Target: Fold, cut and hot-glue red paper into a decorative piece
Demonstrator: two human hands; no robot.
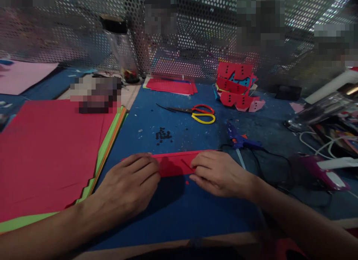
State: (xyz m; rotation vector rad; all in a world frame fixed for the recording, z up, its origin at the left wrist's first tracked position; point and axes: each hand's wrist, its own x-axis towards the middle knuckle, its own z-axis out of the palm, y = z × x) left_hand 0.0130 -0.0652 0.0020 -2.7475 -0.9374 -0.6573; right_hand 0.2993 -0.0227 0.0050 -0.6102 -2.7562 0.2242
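Note:
A folded strip of red paper lies flat on the blue work surface in front of me. My left hand is curled over its left end, fingers closed and fingertips pressing on the paper. At the right end my right hand has its fingers bent and pinched at the paper. A thin dark line runs from the right fingertips across the strip; I cannot tell whether it is a stick or a crease. Just below the strip sits a tiny red scrap. Small black pieces are scattered beyond the paper.
Scissors with red and yellow handles lie farther back. A blue glue gun and its cable are at right. Red paper sheets are stacked at left. Red cut-out shapes and a clear bottle stand near the perforated metal screen.

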